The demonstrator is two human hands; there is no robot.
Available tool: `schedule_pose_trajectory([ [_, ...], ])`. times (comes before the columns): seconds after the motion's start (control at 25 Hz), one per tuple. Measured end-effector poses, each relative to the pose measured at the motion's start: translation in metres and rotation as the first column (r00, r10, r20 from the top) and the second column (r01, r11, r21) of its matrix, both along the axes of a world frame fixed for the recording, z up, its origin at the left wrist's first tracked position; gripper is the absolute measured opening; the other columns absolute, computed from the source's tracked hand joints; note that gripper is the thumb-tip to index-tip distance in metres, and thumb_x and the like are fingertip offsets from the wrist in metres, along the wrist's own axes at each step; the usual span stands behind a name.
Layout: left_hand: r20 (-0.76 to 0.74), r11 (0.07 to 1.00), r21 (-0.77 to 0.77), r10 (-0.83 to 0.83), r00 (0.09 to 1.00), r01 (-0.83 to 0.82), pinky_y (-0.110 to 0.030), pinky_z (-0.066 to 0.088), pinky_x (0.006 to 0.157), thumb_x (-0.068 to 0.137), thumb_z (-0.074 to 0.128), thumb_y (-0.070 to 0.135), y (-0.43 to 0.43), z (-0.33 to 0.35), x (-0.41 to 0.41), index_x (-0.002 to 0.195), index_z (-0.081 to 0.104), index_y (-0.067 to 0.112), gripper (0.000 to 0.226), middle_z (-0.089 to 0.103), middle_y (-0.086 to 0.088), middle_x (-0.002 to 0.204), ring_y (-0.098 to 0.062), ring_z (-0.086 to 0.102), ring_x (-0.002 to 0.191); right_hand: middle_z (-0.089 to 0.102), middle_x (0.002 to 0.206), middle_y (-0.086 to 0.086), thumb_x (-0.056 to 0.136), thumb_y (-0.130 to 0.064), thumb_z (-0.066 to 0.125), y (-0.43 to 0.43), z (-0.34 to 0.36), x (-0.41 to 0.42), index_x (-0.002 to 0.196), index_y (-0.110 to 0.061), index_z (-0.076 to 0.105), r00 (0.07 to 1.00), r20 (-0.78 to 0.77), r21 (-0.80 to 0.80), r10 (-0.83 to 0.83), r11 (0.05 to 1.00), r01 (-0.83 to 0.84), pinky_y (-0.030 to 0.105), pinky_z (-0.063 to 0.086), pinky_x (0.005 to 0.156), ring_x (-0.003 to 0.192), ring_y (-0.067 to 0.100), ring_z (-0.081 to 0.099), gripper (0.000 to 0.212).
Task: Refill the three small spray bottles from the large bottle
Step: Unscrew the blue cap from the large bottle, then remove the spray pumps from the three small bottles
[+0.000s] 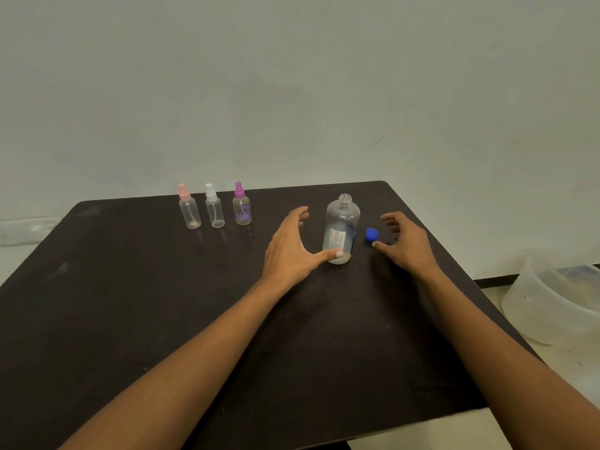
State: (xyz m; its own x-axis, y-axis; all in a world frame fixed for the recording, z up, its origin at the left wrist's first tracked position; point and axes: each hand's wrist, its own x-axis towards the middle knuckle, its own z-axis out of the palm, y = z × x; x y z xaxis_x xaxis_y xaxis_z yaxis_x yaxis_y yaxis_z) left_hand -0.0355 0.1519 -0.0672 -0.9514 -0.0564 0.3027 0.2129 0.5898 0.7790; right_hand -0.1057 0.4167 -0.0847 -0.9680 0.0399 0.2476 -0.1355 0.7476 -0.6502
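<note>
The large clear bottle (341,230) stands upright on the dark table (162,303) with its neck uncapped and a little liquid at the bottom. Its blue cap (371,235) lies on the table just to its right. My left hand (290,251) is open just left of the bottle, thumb tip touching its base. My right hand (404,243) is open right of the cap, fingers curled around it without gripping. Three small spray bottles stand in a row at the back: pink-topped (189,207), white-topped (214,207), purple-topped (241,205), all capped.
A translucent plastic tub (552,297) sits off the table's right edge on the floor. A pale wall rises behind the table. The table's far edge lies close behind the spray bottles.
</note>
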Motion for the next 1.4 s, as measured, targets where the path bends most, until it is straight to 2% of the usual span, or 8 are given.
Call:
schedule_pose_trajectory([
  [0.12,-0.011,1.0,-0.011,-0.004,1.0,0.004,-0.043,0.047,0.115,0.065,0.096,0.054,-0.044,0.008,0.025,0.159,0.036,0.029,0.114,0.048,0.01,0.158,-0.008,0.05,0.14,0.066,0.13,-0.004,0.086,-0.023,0.085,-0.006,0.023,0.031,0.132,-0.023,0.061,0.981,-0.194,-0.164,-0.034,0.986,0.002,0.032,0.055,0.098,0.116,0.015,0.065,0.052],
  [0.24,-0.087,0.999,0.001,0.04,0.995,-0.04,-0.04,0.051,0.111,0.078,0.089,0.051,-0.085,0.016,0.054,0.153,0.044,0.03,0.09,0.054,0.012,0.151,-0.004,0.056,0.131,0.065,0.127,-0.014,0.092,-0.032,0.08,-0.026,0.051,0.075,0.13,-0.035,0.059,0.944,-0.326,-0.332,-0.057,0.942,-0.057,0.019,0.057,0.088,0.112,0.003,0.065,0.044],
  [0.4,-0.174,0.993,0.042,0.115,0.978,-0.11,-0.032,0.055,0.102,0.085,0.083,0.045,-0.121,0.021,0.088,0.143,0.054,0.035,0.065,0.059,0.018,0.139,0.001,0.059,0.122,0.067,0.122,-0.021,0.093,-0.028,0.079,-0.072,0.069,0.133,0.123,-0.04,0.062,0.912,-0.399,-0.353,0.096,0.902,-0.25,0.011,0.053,0.085,0.115,0.003,0.065,0.036],
  [0.6,-0.2,0.988,0.062,0.152,0.968,-0.142,-0.03,0.054,0.101,0.086,0.084,0.043,-0.142,0.022,0.108,0.139,0.057,0.035,0.061,0.06,0.019,0.136,0.0,0.06,0.122,0.069,0.117,-0.017,0.093,-0.032,0.079,-0.12,0.069,0.145,0.119,-0.036,0.068,0.91,-0.331,-0.335,0.249,0.87,-0.361,0.019,0.058,0.086,0.112,0.009,0.067,0.029],
  [0.84,-0.162,0.985,0.039,0.174,0.971,-0.17,-0.027,0.053,0.1,0.083,0.085,0.048,-0.158,0.016,0.105,0.133,0.053,0.046,0.06,0.058,0.022,0.136,0.002,0.06,0.119,0.072,0.108,-0.019,0.091,-0.03,0.081,-0.198,0.059,0.08,0.116,-0.024,0.07,0.912,-0.245,-0.295,0.328,0.871,-0.393,0.012,0.055,0.078,0.102,-0.002,0.069,0.028],
  [0.96,-0.115,0.981,0.016,0.196,0.974,-0.195,-0.033,0.055,0.102,0.081,0.086,0.048,-0.166,0.006,0.099,0.137,0.054,0.04,0.064,0.057,0.023,0.135,0.004,0.059,0.118,0.071,0.11,-0.012,0.088,-0.035,0.084,-0.234,0.05,0.032,0.124,-0.019,0.068,0.931,-0.205,-0.244,0.301,0.906,-0.346,0.018,0.059,0.085,0.099,0.003,0.069,0.043],
  [1.16,-0.065,0.984,-0.023,0.176,0.982,-0.177,-0.04,0.055,0.104,0.081,0.086,0.049,-0.177,0.001,0.09,0.14,0.053,0.037,0.069,0.057,0.02,0.139,0.0,0.059,0.12,0.066,0.134,0.004,0.081,-0.032,0.09,-0.267,0.027,-0.039,0.146,-0.012,0.054,0.955,-0.029,-0.18,0.297,0.938,-0.297,0.035,0.054,0.106,0.12,0.017,0.064,0.077],
  [1.4,-0.064,0.985,-0.024,0.167,0.984,-0.169,-0.041,0.055,0.104,0.082,0.086,0.047,-0.182,0.001,0.089,0.142,0.053,0.034,0.07,0.057,0.018,0.141,-0.001,0.06,0.122,0.068,0.133,0.002,0.08,-0.034,0.092,-0.291,0.003,-0.071,0.143,-0.014,0.057,0.95,0.034,-0.176,0.309,0.938,-0.299,0.029,0.051,0.102,0.113,0.014,0.064,0.074],
])
